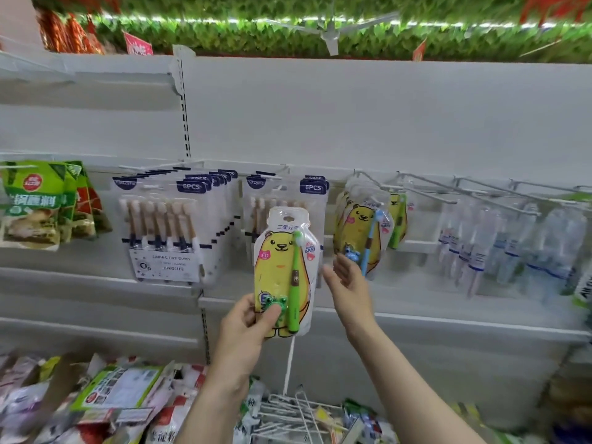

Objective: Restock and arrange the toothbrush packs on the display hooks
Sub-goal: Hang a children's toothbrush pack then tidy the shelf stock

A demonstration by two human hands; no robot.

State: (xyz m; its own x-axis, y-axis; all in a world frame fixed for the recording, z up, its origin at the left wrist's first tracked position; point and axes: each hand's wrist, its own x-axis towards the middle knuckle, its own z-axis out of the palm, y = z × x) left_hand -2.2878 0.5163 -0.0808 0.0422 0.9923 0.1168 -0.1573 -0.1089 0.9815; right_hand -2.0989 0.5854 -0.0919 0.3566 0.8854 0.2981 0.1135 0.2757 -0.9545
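- Six-piece toothbrush packs (166, 232) hang on hooks at the left, bear packs (360, 225) on a hook right of centre
- Green snack bags (35, 203) hang far left; mixed packets (112, 395) lie heaped below
- Left hand (243, 328) pinches a bear toothbrush pack (283, 274) upright before the shelf
- Right hand (349, 283), fingers spread, holds nothing, just beside it
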